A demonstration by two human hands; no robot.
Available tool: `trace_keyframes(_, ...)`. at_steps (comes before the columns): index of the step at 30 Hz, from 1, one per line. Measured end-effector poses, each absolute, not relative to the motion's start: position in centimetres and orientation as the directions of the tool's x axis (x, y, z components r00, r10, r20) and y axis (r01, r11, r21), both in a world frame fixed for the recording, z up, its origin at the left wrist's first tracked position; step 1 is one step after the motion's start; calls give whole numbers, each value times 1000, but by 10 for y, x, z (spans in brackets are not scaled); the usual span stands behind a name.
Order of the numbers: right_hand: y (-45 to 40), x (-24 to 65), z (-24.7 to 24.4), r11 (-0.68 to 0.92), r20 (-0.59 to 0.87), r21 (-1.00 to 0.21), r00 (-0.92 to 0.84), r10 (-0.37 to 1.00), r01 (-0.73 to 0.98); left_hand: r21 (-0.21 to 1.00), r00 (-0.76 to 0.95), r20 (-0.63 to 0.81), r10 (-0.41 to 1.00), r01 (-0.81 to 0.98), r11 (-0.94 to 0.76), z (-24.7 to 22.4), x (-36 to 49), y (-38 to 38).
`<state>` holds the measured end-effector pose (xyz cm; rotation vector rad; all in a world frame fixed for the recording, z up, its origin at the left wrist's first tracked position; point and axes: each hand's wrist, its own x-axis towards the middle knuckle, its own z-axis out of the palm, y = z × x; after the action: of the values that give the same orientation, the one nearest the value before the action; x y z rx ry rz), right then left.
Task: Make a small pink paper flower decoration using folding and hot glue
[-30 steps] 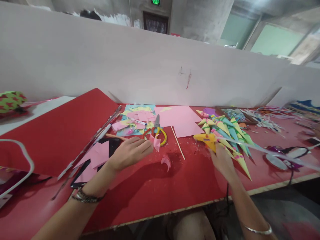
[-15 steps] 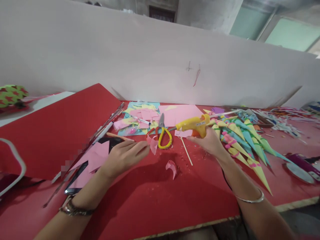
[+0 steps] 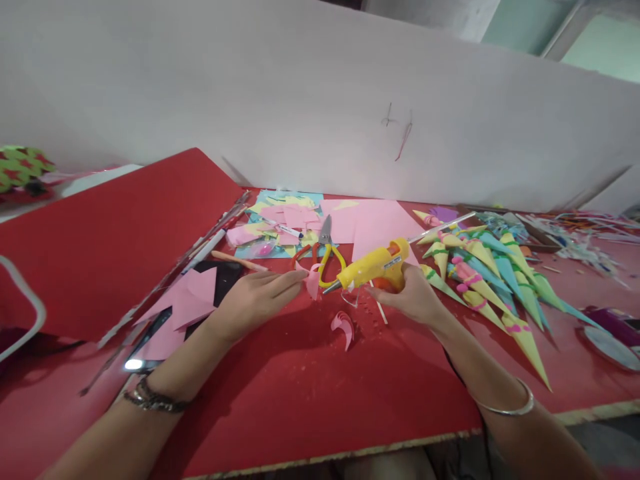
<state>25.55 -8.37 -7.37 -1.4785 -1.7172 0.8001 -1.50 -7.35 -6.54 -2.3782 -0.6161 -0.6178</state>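
Note:
My left hand [image 3: 257, 301] pinches a small curled pink paper piece [image 3: 313, 280] at its fingertips. A yellow glue gun [image 3: 373, 265] is gripped in my right hand [image 3: 413, 293], its metal nozzle pointing left, close to the pink piece. Behind the pink piece lie scissors [image 3: 331, 261] with red and yellow handles. Another curled pink paper piece [image 3: 344, 328] rests on the red table [image 3: 320, 400] in front of the hands. A thin stick [image 3: 381, 308] lies partly hidden beneath the glue gun.
Paper cones [image 3: 480, 257] in yellow, green and blue are piled at the right. Pink sheets [image 3: 383, 230] and paper scraps [image 3: 287, 220] lie at the back. A phone [image 3: 145, 363] lies under pink paper at the left, beside a large red board [image 3: 125, 247].
The glue gun has moved left and down, bringing its nozzle near the pink piece in my left hand. A pink sheet behind it shows more. The view has tilted down slightly.

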Motion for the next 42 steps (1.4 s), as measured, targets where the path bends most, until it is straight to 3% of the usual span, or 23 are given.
trace_keyframes(8, -83, 255, -76, 189, 131, -770, -139, 982, 610, -376, 806, 542, 237, 485, -790, -66, -13, -72)
trace_keyframes(15, -82, 255, -73, 215, 162, -727, -143, 977, 652, -402, 791, 583, 186, 480, -780, -63, -10, -72)
trace_keyframes(28, -83, 254, -72, 195, 130, -704, -146, 981, 683, -360, 769, 589, 249, 525, -771, -82, -22, -64)
trace_keyframes(42, -83, 253, -71, 204, 139, -691, -149, 979, 694, -411, 795, 572, 201, 491, -768, -63, -15, -73)
